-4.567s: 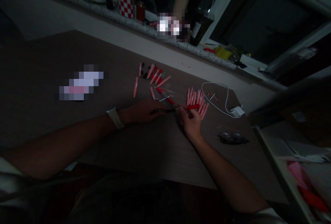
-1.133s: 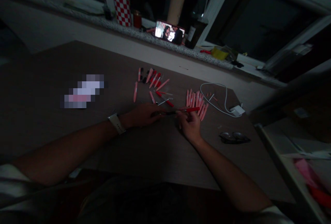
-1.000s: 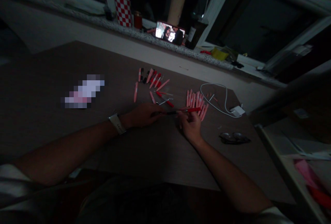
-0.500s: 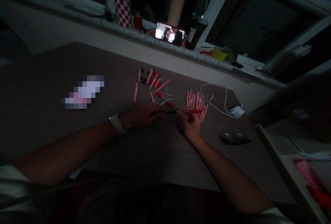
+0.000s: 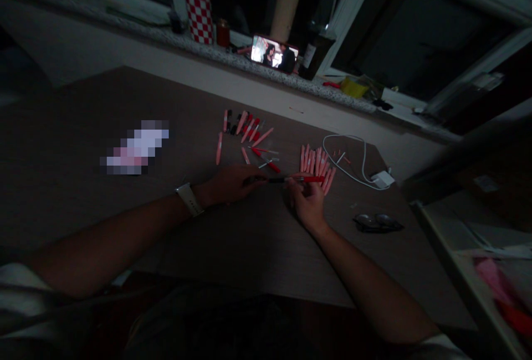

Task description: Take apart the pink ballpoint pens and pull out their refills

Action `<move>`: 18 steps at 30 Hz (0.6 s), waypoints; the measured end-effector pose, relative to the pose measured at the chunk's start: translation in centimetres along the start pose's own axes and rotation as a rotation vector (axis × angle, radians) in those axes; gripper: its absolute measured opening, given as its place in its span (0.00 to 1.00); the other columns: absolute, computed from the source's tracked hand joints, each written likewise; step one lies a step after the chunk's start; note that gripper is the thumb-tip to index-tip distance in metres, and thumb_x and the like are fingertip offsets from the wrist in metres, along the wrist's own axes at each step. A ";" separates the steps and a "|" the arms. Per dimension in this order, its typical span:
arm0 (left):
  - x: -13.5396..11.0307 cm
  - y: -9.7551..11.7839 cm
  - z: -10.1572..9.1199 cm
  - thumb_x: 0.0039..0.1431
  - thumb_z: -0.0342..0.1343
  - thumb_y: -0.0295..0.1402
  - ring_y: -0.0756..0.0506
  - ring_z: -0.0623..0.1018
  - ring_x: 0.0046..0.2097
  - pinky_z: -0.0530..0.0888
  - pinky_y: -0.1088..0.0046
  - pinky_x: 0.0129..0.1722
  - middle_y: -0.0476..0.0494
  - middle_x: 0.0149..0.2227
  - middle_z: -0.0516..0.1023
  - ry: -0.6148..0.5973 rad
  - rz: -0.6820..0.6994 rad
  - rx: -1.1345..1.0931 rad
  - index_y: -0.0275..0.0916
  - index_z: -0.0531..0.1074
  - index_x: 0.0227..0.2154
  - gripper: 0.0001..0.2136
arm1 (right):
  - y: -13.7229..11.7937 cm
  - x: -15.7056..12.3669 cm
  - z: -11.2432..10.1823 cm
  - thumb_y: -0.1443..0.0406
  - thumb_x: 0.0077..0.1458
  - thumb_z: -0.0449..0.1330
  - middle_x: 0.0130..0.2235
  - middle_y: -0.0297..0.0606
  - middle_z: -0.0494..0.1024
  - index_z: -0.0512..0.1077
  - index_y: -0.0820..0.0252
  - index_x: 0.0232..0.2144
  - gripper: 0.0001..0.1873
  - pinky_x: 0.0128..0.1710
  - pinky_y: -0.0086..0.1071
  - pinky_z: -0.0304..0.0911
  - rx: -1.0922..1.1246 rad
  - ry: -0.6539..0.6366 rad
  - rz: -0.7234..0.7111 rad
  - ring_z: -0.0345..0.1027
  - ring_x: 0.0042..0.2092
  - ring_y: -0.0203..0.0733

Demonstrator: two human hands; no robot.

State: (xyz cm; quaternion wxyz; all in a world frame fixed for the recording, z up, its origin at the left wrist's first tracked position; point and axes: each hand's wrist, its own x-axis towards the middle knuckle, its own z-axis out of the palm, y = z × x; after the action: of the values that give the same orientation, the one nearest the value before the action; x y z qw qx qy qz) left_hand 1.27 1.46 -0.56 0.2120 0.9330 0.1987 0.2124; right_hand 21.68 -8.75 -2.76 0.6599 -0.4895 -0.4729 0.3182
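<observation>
"What's the biggest thing there?"
"The brown surface. Two arms hide part of it, and its near edge fades into the dark."
"What's behind it?"
"A speckled stone sill. A tall bottle with red and white squares stands there, but its top is cut off."
"And on the left?"
"A blocky patch lies on the surface. Big squares cover it, so I can't tell what it is."
"What are the hands doing?"
"The right hand has its fingers pinched shut around the middle of a red and black pen. The left hand is at the black end, with its fingers bent in. It's too dim to tell if they grip it."
"So where's that pen?"
"Between the two hands, over the surface. Its red end covers a bit of the pink pens on the right. I can't tell if they touch."
"Any words to read?"
"The dark bottle on the sill has a white label, but I can't read it. The phone beside it glows, and I see no clear words."
"Anything smaller?"
"Dark glasses near the right arm. Then more pens in a messy bunch past the left hand, with pale marks too tiny to read."
</observation>
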 end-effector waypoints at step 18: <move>0.1 0.2 -0.2 0.68 0.52 0.38 0.47 0.77 0.42 0.69 0.71 0.44 0.44 0.43 0.80 0.075 -0.088 -0.081 0.37 0.75 0.46 0.13 | -0.5 0.1 0.0 0.56 0.53 0.66 0.25 0.29 0.77 0.68 0.57 0.35 0.15 0.12 0.22 0.53 0.002 0.011 0.013 0.58 0.15 0.27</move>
State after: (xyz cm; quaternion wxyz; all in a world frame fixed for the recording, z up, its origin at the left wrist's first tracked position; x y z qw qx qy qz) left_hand 1.33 1.43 -0.28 0.2511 0.9053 0.2388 0.2456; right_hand 21.69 -8.80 -2.27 0.6608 -0.4939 -0.4657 0.3202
